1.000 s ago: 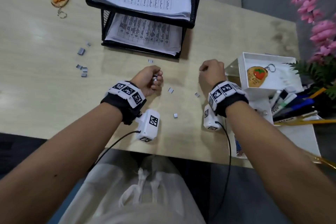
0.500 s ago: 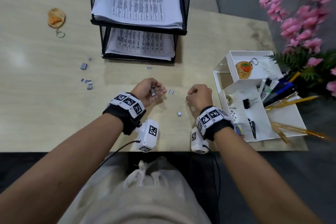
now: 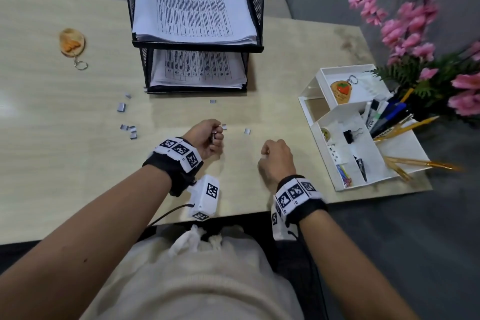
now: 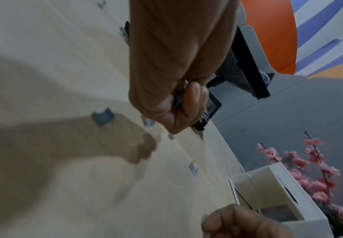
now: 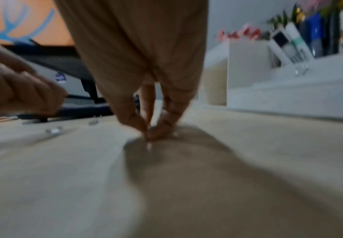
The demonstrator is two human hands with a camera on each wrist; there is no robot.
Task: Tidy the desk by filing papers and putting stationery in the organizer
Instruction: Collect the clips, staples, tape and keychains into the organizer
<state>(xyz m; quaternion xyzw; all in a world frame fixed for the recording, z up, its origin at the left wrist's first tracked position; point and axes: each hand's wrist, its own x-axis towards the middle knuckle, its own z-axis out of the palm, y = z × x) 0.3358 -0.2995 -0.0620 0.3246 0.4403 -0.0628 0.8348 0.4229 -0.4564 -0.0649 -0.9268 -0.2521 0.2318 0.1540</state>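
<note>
Staples (image 3: 213, 136), a small dark clump mostly hidden by curled fingers, sit gripped in the left hand (image 3: 205, 139) at the desk's (image 3: 65, 163) near middle. Right hand (image 3: 276, 161) beside it pinches fingertips (image 5: 156, 132) together on the desk; blur hides whether they hold anything. Loose staples (image 3: 128, 130) lie left; white organizer (image 3: 345, 112) right.

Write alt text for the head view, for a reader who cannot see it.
Two hands work over a desk strewn with staple strips: the left hand holds gathered staples, the right hand curls down at the surface. A paper tray stands behind, a white organizer to the right.
</note>
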